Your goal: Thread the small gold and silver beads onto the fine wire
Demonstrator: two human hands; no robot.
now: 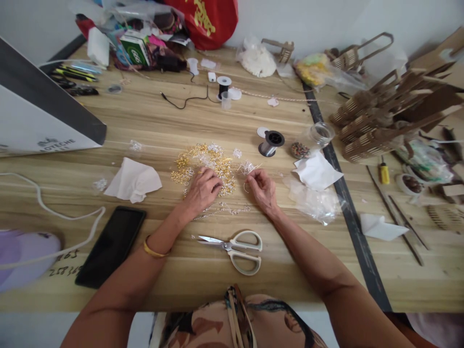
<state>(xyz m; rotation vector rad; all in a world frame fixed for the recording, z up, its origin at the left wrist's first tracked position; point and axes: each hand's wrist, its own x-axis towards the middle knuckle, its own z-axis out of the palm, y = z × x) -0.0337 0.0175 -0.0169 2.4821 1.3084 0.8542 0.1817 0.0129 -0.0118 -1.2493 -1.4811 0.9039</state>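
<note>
My left hand (pixel 205 188) rests at the near side of a loose pile of gold and silver jewellery findings (pixel 226 176). Its fingers are curled and pressed together over the pile; whatever is between them is hidden. To the right, my right hand (pixel 263 191) pinches a thin, curved strand between thumb and forefinger, beside a small tangle of clear and pale thin pieces (pixel 247 167). A silvery chain (pixel 226 209) lies on the wood between and below the hands. Scissors (pixel 230 246) with cream handles lie nearer to me, their blades slightly apart and pointing left.
Left are a dark phone (pixel 112 246), a crumpled white cloth (pixel 133 181) and a white cable (pixel 96 227). Beyond my right hand stand a wire spool (pixel 270 143) and a tipped jar (pixel 321 135) beside beads. Plastic bags (pixel 315 200) and brown baskets (pixel 377 130) are at right.
</note>
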